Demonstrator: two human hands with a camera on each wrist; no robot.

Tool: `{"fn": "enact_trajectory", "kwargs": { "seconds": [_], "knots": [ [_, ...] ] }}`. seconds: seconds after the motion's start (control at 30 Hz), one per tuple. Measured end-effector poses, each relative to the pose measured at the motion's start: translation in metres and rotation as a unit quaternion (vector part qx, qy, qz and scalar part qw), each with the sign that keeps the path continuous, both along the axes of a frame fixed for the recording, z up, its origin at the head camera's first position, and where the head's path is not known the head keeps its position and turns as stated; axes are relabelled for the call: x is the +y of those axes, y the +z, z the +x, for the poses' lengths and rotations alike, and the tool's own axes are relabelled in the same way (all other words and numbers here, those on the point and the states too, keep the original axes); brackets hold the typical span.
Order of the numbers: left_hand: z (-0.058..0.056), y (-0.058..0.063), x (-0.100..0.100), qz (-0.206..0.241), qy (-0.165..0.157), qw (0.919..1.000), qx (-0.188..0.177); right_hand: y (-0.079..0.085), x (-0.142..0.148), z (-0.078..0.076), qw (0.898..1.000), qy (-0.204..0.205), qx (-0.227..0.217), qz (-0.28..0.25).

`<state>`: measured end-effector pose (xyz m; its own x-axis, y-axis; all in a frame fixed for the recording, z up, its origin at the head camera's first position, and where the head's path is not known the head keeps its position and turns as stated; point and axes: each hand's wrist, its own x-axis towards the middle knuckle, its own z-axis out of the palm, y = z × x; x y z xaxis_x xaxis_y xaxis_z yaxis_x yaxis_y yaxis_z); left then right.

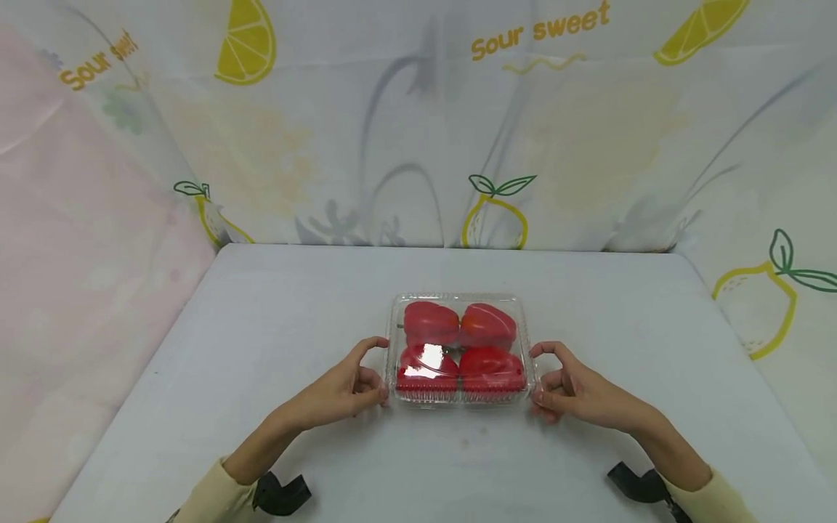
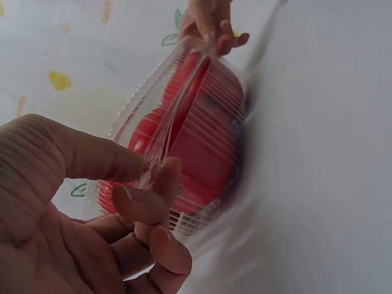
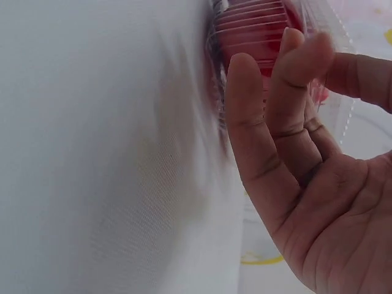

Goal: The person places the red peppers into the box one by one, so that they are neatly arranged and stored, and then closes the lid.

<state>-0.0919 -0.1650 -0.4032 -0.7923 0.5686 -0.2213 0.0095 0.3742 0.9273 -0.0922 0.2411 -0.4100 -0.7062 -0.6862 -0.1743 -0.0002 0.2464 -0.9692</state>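
Note:
A clear plastic clamshell box [image 1: 460, 396] with a ridged wall is at the middle of the white table, its lid lying over several red bell peppers [image 1: 492, 369]. My left hand [image 1: 343, 388] is at the box's left side. In the left wrist view, its thumb and index finger pinch the rim where lid and base meet, and the other fingers curl below. On the opposite side my right hand [image 1: 578, 392] holds the rim between thumb and index finger. The right wrist view shows its remaining fingers [image 3: 248, 104] bent beside the ridged wall [image 3: 251, 15].
The white table [image 1: 275, 305] runs back to a fabric backdrop [image 1: 405, 131] printed with lemons and lettering. More fabric hangs along the left and right sides. A black strap piece [image 1: 281, 494] sits by the left cuff, another black piece [image 1: 637, 483] by the right cuff.

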Motion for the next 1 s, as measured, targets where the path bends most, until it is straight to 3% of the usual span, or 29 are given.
{"fn": "enact_trajectory", "kwargs": {
  "seconds": [0.3, 0.63, 0.83, 1.0],
  "knots": [
    [-0.001, -0.003, -0.001, 0.035, 0.005, 0.9991, -0.021, 0.000, -0.001, 0.003, 1.000, -0.015, 0.017, 0.012],
    [-0.003, -0.001, 0.001, 0.011, -0.014, 0.9998, 0.002, -0.001, 0.004, 0.003, 1.000, -0.014, 0.005, 0.001],
    [-0.004, -0.001, -0.007, -0.031, -0.030, 0.9977, 0.051, -0.004, 0.004, 0.003, 0.999, -0.020, 0.034, 0.015],
    [-0.006, 0.005, -0.016, -0.070, -0.051, 0.9912, 0.100, -0.003, 0.007, 0.000, 0.993, -0.019, 0.112, 0.044]
  ]
}}
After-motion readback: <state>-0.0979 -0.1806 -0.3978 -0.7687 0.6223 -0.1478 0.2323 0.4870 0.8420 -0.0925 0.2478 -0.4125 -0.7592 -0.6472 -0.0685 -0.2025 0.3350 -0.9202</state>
